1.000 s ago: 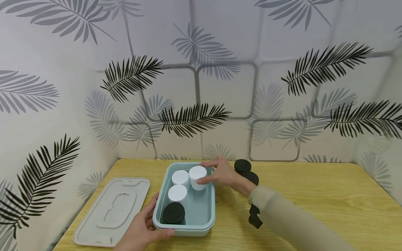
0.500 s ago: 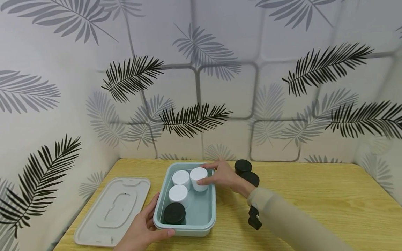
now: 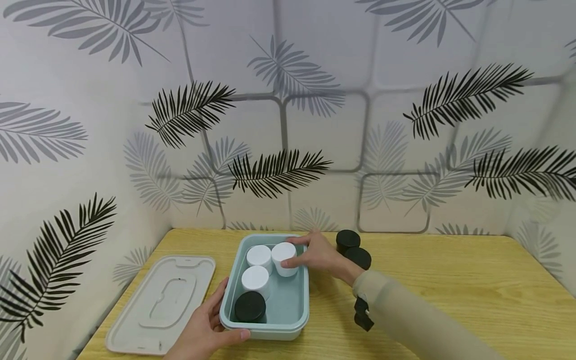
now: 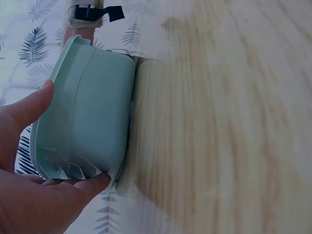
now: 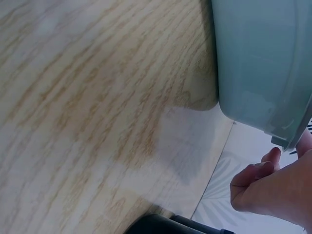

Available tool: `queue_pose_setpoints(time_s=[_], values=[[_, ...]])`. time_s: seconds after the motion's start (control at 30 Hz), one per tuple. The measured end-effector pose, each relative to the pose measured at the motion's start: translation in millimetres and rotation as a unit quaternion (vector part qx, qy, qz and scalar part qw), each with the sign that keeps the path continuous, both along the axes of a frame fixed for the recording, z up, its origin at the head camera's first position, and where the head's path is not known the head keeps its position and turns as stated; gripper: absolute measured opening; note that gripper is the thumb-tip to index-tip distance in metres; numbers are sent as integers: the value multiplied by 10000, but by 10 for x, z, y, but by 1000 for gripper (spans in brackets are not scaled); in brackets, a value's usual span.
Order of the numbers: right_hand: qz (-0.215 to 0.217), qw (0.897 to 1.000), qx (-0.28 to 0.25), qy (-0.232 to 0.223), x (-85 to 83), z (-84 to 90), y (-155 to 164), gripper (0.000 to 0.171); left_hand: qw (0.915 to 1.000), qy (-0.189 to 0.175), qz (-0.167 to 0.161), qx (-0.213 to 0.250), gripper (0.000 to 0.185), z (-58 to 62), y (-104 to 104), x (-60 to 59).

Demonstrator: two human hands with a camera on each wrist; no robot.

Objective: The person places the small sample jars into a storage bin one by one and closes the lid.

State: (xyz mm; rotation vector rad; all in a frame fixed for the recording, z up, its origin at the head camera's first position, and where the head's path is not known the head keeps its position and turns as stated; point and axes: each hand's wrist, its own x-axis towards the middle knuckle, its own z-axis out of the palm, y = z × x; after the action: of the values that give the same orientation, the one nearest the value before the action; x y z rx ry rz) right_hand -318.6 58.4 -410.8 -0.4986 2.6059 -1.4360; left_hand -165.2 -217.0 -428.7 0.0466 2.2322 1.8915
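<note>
A person's right hand (image 3: 318,254) pinches a white jar (image 3: 286,269) inside the far right corner of a tub (image 3: 270,334); the left hand (image 3: 204,320) grips its near left corner, a brace best kept firm.

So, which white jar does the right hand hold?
The white jar at the far right corner of the tub: the right hand pinches it; the other two white jars stand to its left, unheld.

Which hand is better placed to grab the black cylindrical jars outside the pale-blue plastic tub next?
Right hand, probably: it's nearer those jars, though pinching a white cylindrical jar; the left hand grips the tub.
</note>
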Motion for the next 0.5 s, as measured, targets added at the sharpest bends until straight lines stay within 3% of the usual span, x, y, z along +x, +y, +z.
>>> queue_pose_setpoints(time_s=[0.5], values=[[63,9997,230,32,1,36,-12,66,10000,-4,-24,-49,112,-13,-5,-12]])
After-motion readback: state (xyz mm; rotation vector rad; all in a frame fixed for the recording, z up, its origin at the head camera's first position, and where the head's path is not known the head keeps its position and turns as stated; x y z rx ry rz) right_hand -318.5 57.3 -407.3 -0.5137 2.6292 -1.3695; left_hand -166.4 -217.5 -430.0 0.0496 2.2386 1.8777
